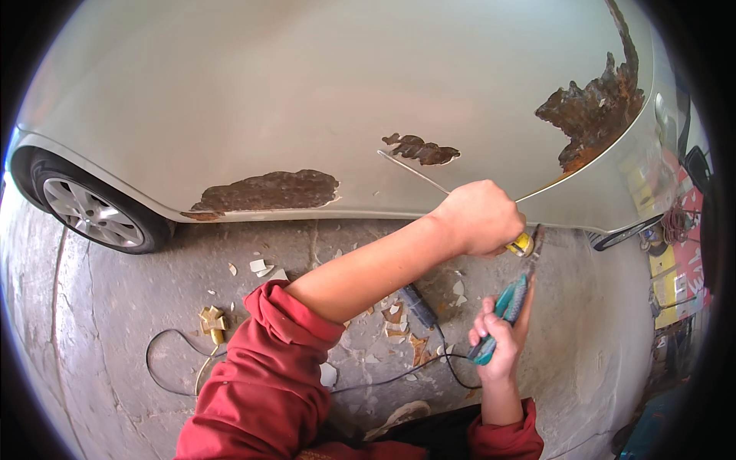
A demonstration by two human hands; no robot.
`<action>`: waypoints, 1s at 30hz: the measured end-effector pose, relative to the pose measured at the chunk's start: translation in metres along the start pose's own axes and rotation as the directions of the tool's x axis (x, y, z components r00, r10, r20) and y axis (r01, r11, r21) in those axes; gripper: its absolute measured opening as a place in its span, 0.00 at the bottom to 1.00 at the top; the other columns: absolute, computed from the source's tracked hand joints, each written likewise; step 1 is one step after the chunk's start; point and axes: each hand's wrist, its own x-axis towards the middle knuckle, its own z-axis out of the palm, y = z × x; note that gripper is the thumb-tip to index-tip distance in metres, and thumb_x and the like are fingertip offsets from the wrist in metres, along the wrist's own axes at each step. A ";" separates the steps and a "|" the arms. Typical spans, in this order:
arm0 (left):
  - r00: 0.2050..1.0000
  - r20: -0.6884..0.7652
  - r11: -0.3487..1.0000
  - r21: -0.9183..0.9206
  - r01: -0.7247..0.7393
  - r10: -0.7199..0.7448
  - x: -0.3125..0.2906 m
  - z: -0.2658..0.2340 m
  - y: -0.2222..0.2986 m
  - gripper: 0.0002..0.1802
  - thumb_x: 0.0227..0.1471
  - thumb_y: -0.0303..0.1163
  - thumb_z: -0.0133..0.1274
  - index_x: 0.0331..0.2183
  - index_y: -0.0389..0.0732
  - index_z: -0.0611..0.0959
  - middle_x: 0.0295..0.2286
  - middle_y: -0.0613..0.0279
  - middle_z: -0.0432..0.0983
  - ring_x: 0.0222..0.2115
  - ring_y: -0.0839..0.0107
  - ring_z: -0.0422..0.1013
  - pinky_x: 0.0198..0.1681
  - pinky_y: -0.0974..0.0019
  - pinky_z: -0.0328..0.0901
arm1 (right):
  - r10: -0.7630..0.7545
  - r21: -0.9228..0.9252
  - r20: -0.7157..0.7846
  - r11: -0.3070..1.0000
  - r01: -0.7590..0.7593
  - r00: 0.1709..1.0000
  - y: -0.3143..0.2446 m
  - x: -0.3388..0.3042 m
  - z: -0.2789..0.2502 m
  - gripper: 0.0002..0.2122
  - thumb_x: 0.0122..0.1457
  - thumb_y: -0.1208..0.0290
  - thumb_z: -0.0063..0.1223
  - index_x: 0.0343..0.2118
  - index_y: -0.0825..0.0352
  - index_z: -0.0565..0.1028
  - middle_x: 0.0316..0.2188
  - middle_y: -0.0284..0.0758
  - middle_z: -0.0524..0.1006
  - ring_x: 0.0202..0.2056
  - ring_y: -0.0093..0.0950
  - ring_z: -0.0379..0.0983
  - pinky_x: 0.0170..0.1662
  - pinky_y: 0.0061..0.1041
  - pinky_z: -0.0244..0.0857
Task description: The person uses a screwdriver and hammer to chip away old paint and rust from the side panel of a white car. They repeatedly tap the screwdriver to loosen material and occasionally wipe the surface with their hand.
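My left hand [484, 218] is closed around a screwdriver with a yellow handle [521, 244]. Its long metal shaft [414, 172] slants up and left across the pale car panel [307, 92], the tip lying just below the left end of a small brown, rusty patch [425, 150]. Whether the tip touches the metal, I cannot tell. Lower right, my right hand [502, 337] grips a tool by its teal-and-grey handle [506, 314]. The blurred, rusty-brown far end [537, 239] of that tool is close to the screwdriver handle; its exact kind is unclear.
Larger rusty patches mark the panel at lower left [264, 192] and right [594, 115]. A wheel [92, 203] stands at left. On the concrete floor [115, 322] lie a black corded tool [418, 305], loose cable, a yellow plug piece [216, 335] and several paint or filler flakes [264, 268].
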 end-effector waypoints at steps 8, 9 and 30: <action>0.927 -0.356 0.990 -0.034 -0.134 0.113 -0.002 -0.023 0.017 0.14 0.36 0.37 0.62 0.24 0.42 0.76 0.19 0.62 0.74 0.22 0.59 0.76 0.23 0.56 0.71 | -0.308 -0.067 -0.175 0.951 0.301 0.935 -0.037 0.009 0.003 0.46 0.51 0.75 0.51 0.72 0.52 0.41 0.36 0.36 0.67 0.23 0.20 0.63 0.23 0.19 0.63; 0.897 -0.424 0.990 -0.010 -0.143 0.125 -0.001 -0.026 0.019 0.16 0.34 0.38 0.63 0.23 0.43 0.74 0.18 0.64 0.71 0.21 0.61 0.74 0.21 0.57 0.69 | -0.345 -0.102 -0.164 0.938 0.332 0.924 -0.042 0.009 0.006 0.46 0.51 0.75 0.51 0.72 0.52 0.41 0.36 0.37 0.67 0.23 0.20 0.63 0.23 0.19 0.63; 0.346 -0.938 0.978 -0.039 -0.203 0.035 -0.005 -0.067 0.008 0.17 0.25 0.38 0.58 0.20 0.46 0.68 0.15 0.68 0.60 0.14 0.67 0.64 0.13 0.62 0.57 | -0.712 -0.702 0.407 0.156 0.695 0.572 -0.085 0.006 0.050 0.47 0.45 0.77 0.54 0.70 0.73 0.43 0.35 0.37 0.67 0.30 0.23 0.61 0.32 0.21 0.57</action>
